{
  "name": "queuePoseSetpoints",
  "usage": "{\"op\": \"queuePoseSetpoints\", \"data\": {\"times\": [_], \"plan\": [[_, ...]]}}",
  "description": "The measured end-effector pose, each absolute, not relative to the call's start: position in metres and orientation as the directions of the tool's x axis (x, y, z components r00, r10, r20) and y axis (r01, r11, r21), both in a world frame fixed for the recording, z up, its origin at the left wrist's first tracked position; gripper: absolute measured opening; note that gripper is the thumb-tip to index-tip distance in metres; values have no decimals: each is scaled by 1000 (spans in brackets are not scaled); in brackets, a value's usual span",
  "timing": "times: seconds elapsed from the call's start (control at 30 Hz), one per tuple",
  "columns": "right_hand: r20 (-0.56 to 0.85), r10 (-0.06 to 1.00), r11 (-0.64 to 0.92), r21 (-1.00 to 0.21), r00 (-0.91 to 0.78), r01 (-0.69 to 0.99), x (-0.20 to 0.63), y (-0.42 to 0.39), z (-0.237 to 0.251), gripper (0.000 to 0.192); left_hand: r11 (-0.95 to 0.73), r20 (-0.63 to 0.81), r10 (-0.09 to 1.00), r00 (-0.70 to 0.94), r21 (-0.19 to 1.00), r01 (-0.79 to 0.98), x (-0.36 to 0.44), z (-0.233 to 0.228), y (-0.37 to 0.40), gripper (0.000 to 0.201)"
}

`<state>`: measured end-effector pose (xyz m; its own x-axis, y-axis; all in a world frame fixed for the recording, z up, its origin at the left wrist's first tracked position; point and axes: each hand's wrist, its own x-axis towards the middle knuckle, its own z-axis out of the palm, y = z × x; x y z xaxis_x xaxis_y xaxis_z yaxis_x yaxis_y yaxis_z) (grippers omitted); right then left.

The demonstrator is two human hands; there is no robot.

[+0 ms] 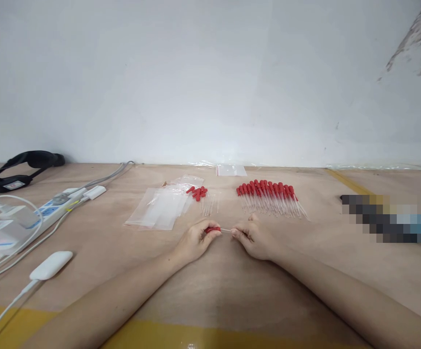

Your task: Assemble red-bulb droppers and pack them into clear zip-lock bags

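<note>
My left hand pinches a red rubber dropper bulb between thumb and fingers. A thin clear dropper tube runs from the bulb to my right hand, which grips it by fingertips and thumb; how far the tube sits in the bulb is hidden. Beyond my left hand lie several loose red bulbs and several bare clear tubes. Past my right hand, many droppers with red bulbs lie side by side, their clear tubes pointing toward me.
Clear plastic bags lie beyond my left forearm. At the left are a power strip with plugs and cables, a white charger-like device and a black strap-like headset. A pixelated patch hides something at right. A wall bounds the table.
</note>
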<state>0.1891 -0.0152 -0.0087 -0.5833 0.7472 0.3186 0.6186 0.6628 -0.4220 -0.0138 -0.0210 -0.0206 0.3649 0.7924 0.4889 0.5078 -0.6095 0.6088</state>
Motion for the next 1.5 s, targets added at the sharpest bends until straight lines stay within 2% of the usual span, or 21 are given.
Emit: {"op": "queuePoseSetpoints", "data": {"times": [0.1,0.27,0.37,0.63,0.83,1.03,1.1,1.17,1.23,1.27,1.37,1.43,1.5], "plan": [[273,762,640,-450,-587,622,190,-14,-5,35,-596,471,803,365,621,510,-14,-20,-20,13],[398,657,740,-178,-640,649,195,-9,-6,30,-590,366,806,464,546,595,-11,-15,-21,14],[455,598,767,-84,-660,637,194,-8,-11,29,-613,357,790,499,490,619,-11,-13,-22,12],[478,593,784,-157,-648,601,189,-8,-22,29,-678,376,735,564,419,604,-12,-17,-21,12],[466,589,790,-161,-660,591,184,-9,-21,26,-711,404,703,586,397,580,-10,-17,-21,12],[392,675,727,-205,-626,656,186,-11,-8,28,-686,412,728,548,441,579,-13,-12,-19,16],[368,745,660,-284,-557,695,195,-7,0,29,-669,464,740,487,438,600,-18,-11,-16,36],[328,851,521,-418,-411,745,210,3,8,31,-622,518,762,388,420,661,-26,-11,-12,53],[270,943,315,-536,-194,783,227,18,15,34,-561,540,785,304,411,719,-32,-13,-7,51],[274,959,219,-555,-72,802,235,26,19,35,-540,537,794,284,409,736,-34,-14,-5,48],[298,923,-64,-502,242,862,249,51,25,34,-517,500,815,293,398,757,-36,-17,-1,45],[299,889,-177,-477,348,861,249,64,23,33,-523,486,815,315,385,761,-36,-18,-1,42],[286,877,-220,-475,386,852,242,74,18,32,-531,488,810,326,373,761,-36,-18,-1,39]]}}
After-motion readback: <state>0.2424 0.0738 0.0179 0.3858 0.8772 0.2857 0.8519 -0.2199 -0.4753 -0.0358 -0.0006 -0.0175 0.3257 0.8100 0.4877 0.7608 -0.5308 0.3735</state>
